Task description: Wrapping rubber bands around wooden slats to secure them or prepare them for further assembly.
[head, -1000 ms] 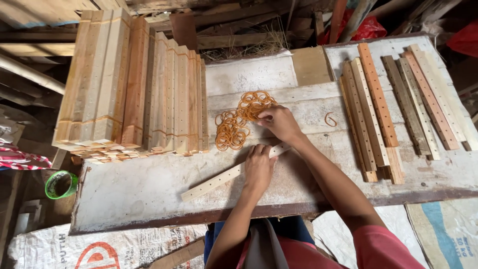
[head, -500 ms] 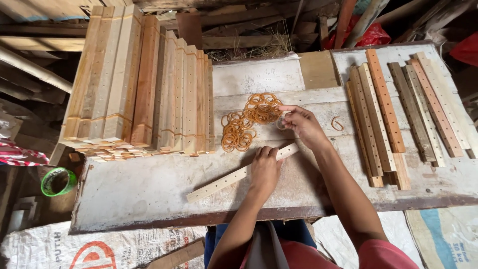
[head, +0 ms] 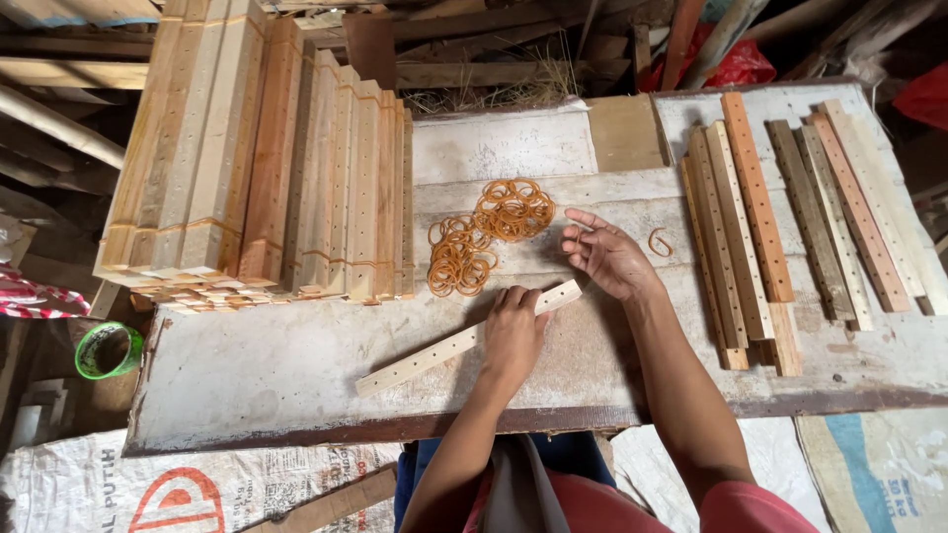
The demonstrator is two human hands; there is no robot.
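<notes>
Left hand [head: 513, 334] flat, pinning drilled wooden slat [head: 464, 341] on bench [head: 276, 375] | slat's long axis runs low-left to high-right | right hand [head: 607, 255] open, fingers spread, whether it holds anything I cannot tell | rubber bands [head: 489, 232] just left of it, nearer the right hand

Worn whitewashed plank table [head: 296, 370], banded bundles of drilled slats [head: 267, 168], loose slats [head: 790, 207], rubber bands [head: 489, 232], one slat [head: 434, 353]
</notes>
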